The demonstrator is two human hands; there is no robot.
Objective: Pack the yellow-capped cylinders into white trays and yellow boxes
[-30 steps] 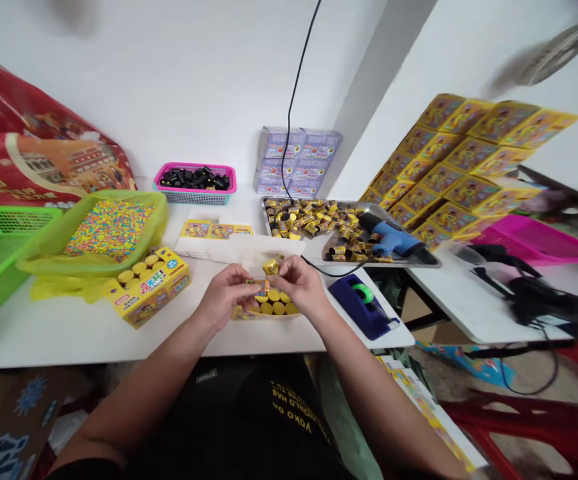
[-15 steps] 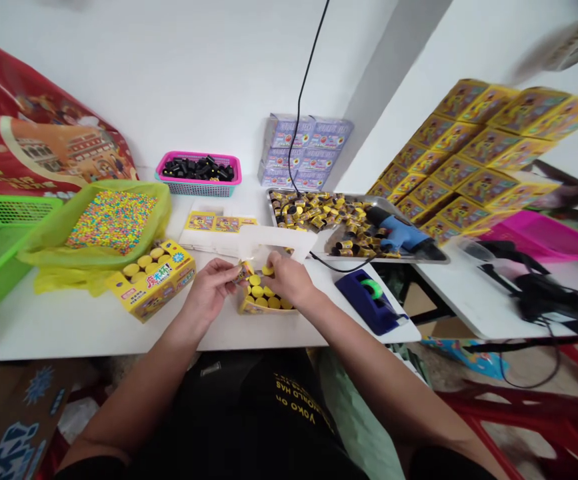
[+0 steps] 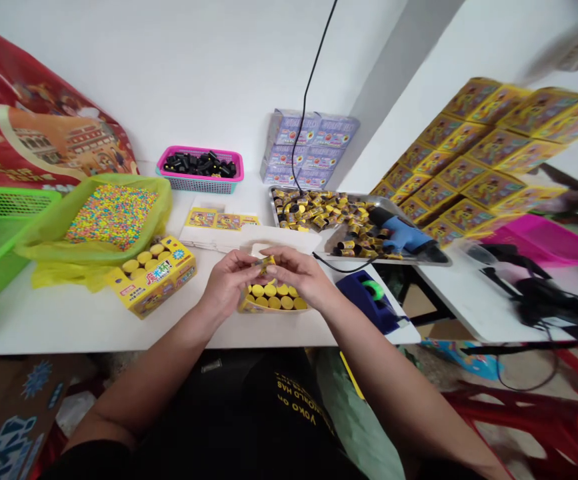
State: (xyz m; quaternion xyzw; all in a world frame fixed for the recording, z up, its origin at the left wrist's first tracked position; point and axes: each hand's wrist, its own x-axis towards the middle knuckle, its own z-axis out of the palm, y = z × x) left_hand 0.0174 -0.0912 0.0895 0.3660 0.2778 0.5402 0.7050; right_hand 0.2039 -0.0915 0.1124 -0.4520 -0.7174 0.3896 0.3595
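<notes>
My left hand (image 3: 225, 279) and my right hand (image 3: 303, 275) meet over an open box. Between their fingertips is a small yellow labelled cup (image 3: 267, 263), partly covered by the fingers. Below them, the open yellow box (image 3: 247, 307) holds rows of similar cups with round yellow tops (image 3: 273, 303); its white flap stands up behind my hands. To the left, another yellow printed box (image 3: 165, 285) is also open, with yellow tops showing inside.
Behind my hands, a metal tray (image 3: 421, 259) carries many small cups (image 3: 313, 208) and a blue gun-shaped tool (image 3: 403, 235). A tape dispenser (image 3: 361, 303) sits right. Leftward are a bag-lined basin of colourful beads (image 3: 113, 217) and a basket of black pieces (image 3: 201, 187). Stacked yellow boxes (image 3: 483, 153) rise at right.
My right hand has come up out of the open box and joined my left at the small cup. The left hand has shifted right, and more tops show in the box.
</notes>
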